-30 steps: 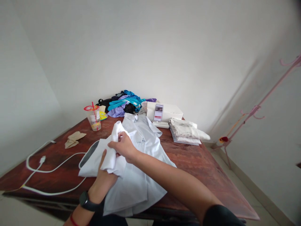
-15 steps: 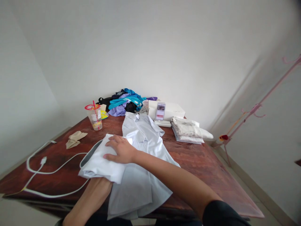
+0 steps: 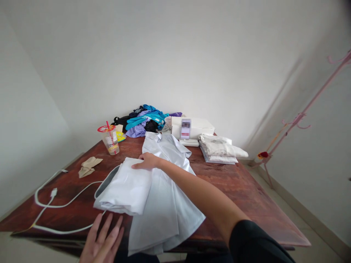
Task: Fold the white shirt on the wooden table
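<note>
A pale blue-white shirt (image 3: 167, 197) lies spread on the dark red wooden table (image 3: 236, 197), its collar pointing away from me. One side of it is folded over into a flat panel (image 3: 127, 188) at the left. My right hand (image 3: 146, 162) rests on the far edge of that folded part, fingers lying flat and together. My left hand (image 3: 102, 241) hovers open at the table's near edge, fingers spread, just below the fold and holding nothing.
A white cable (image 3: 55, 193) loops across the table's left side. A plastic cup with a red straw (image 3: 109, 138), a crumpled tan cloth (image 3: 89, 165), a heap of coloured clothes (image 3: 145, 122), a white box (image 3: 193, 128) and a stack of folded whites (image 3: 219, 149) stand further back. A pink rack (image 3: 301, 120) leans at right.
The raised sleeve part has been laid down flat on the shirt. My right hand slid to the fold's far edge. My left hand came out from under the cloth and opened.
</note>
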Tool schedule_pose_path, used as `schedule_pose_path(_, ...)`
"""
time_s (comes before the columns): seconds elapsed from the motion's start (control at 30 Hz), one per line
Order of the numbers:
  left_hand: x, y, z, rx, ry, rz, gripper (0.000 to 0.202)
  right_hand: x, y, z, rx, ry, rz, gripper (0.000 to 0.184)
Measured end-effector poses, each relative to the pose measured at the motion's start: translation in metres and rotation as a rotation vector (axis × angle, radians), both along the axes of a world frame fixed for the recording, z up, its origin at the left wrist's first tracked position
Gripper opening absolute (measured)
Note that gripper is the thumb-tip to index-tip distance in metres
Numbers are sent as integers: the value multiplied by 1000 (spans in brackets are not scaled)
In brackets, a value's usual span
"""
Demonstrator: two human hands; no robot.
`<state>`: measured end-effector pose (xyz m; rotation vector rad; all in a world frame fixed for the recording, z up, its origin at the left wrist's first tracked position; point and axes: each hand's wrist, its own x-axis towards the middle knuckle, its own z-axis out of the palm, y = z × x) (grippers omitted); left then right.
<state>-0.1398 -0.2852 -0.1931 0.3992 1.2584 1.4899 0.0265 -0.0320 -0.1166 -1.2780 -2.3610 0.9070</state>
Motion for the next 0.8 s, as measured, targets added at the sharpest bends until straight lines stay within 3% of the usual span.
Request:
schedule_pose_path(0.17,1,20,21,-28,-87,-55,76,-19,-9,-10,296,42,36,33)
schedule_pose_path(0.3,-4,33,22,-65,-124,-90,53,-33,-11,-23,234,-93,-64,39)
schedule_pose_path(0.43,-7,45,25,-86,-134,-139,39,-38,-4,-28,242,-106,-21,43)
schedule_pose_path(0.63,4,61,30,-12,43,-161,49,-29,2,-20,44,-55,-19,73)
schedule_pose_path(0.8,24,61,49,123,175,-150,63,-20,-7,-6,108,125,-67,54)
